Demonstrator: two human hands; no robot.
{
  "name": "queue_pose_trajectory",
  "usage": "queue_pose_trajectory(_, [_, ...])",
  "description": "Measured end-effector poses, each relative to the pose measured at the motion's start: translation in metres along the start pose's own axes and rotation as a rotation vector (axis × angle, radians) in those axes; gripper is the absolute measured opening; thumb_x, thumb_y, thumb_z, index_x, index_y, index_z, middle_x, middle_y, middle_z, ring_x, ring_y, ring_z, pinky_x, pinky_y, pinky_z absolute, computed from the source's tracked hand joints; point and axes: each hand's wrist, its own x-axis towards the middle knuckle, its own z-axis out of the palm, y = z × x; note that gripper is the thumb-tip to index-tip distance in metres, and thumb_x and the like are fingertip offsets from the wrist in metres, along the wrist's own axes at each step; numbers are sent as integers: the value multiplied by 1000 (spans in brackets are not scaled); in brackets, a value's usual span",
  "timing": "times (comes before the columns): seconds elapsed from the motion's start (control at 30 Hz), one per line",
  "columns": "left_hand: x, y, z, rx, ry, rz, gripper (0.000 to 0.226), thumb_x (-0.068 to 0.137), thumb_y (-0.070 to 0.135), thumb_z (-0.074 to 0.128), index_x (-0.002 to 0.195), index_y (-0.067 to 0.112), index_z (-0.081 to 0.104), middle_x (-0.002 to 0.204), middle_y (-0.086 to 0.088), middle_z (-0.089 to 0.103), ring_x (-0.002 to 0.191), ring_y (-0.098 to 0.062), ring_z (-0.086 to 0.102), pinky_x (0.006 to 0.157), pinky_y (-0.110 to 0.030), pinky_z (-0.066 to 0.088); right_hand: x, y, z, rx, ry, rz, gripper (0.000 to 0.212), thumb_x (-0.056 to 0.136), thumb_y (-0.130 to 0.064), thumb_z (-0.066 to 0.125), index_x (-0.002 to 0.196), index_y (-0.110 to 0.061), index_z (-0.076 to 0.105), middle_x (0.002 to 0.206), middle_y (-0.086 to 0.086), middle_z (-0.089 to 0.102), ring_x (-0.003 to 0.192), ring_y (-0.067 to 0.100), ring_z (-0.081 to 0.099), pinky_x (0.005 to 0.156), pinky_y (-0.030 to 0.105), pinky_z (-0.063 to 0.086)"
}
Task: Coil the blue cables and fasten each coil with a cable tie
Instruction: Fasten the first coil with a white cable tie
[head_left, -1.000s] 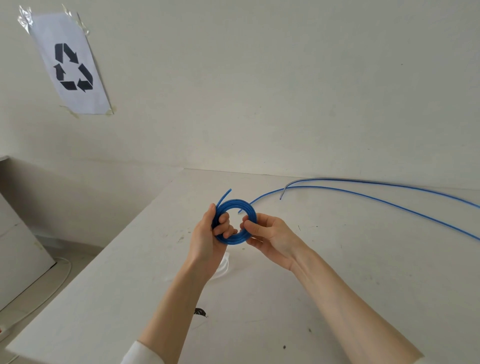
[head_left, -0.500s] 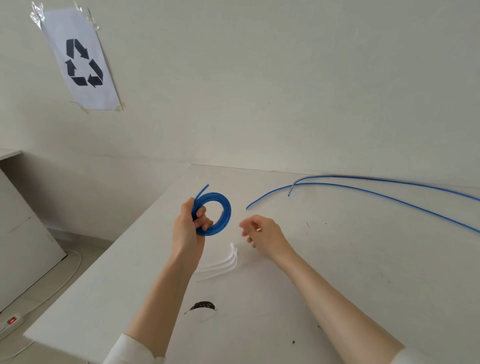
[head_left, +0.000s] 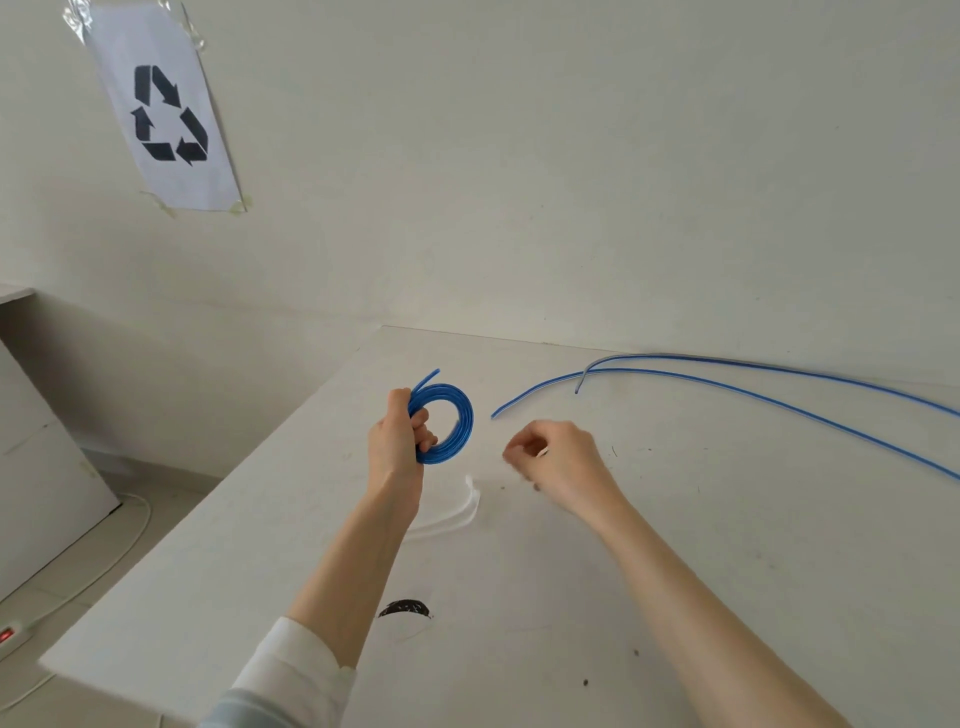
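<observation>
A person's left hand (head_left: 397, 451) grips a coiled blue cable (head_left: 451, 422) above a white table (head_left: 727, 545), fingers closed through the ring, one cable end poking up past the thumb. The right hand (head_left: 558, 458), loosely curled and blurred, hovers just beside the coil, apart from it; whether it holds anything cannot be told. White cable ties (head_left: 457, 512) lie below and between the hands. Two loose blue cables (head_left: 727, 387) trail beyond the right hand toward the table's far edge.
</observation>
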Motion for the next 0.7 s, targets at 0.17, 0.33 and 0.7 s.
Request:
queue_pose_trajectory(0.17, [-1, -11, 13, -103, 1, 0, 27, 91, 28, 43, 66, 18, 43, 45, 12, 39, 37, -7, 32, 60, -28, 26, 2, -1, -38, 120, 371, -15, 10, 83, -18, 65, 74, -14, 59, 61, -6, 58, 51, 16, 60, 54, 29, 51])
queue_pose_trajectory(0.33, [-12, -23, 32, -144, 84, 39, 35, 89, 35, 43, 57, 22, 43, 44, 13, 38, 40, -9, 32, 65, -31, 26, -4, 6, -39, -21, 524, -45, 13, 84, -19, 64, 80, -9, 57, 72, 3, 62, 65, 22, 56, 61, 29, 43])
queue_pose_trajectory(0.7, [-25, -32, 56, -208, 145, 34, 28, 87, 31, 42, 65, 16, 51, 42, 8, 25, 47, -13, 31, 61, -24, 33, -15, 7, -31, -152, 582, -181, 12, 84, -11, 63, 79, -5, 53, 74, 6, 59, 60, 17, 45, 59, 24, 31])
